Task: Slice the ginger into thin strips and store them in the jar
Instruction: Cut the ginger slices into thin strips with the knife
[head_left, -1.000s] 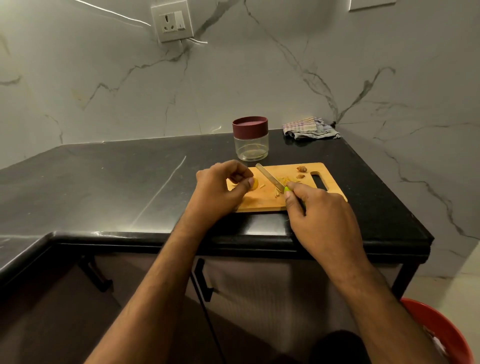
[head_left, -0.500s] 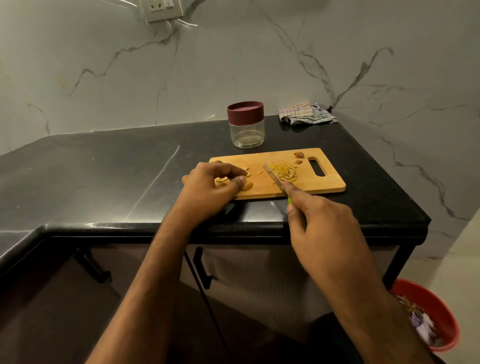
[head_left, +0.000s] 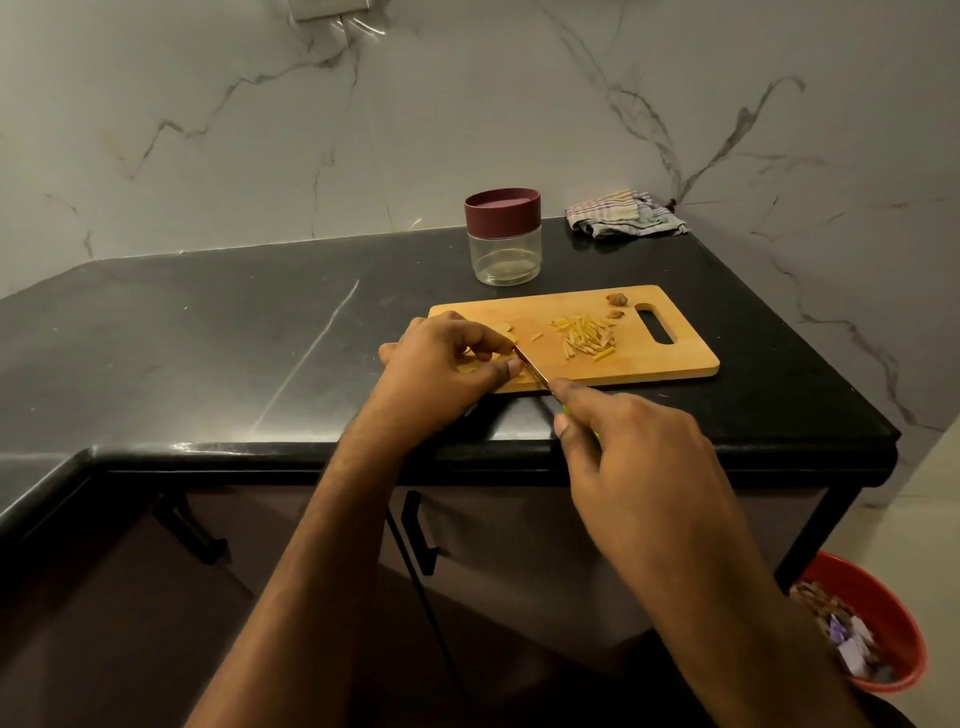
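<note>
Left hand (head_left: 441, 369) curled over ginger slices (head_left: 501, 328) at the cutting board's (head_left: 670, 364) left end, fingertips pinning them. Right hand (head_left: 639, 457) grips the knife (head_left: 532, 370), forefinger along the spine, blade against the left fingertips. Cut strips (head_left: 584, 336) piled mid-board. Lidded jar (head_left: 503, 236) behind. Since earlier, the knife has shifted left, off the pile.

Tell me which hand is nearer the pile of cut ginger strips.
Right. The right hand is in front of the pile of cut ginger strips, holding the knife; the left hand is farther left.
</note>
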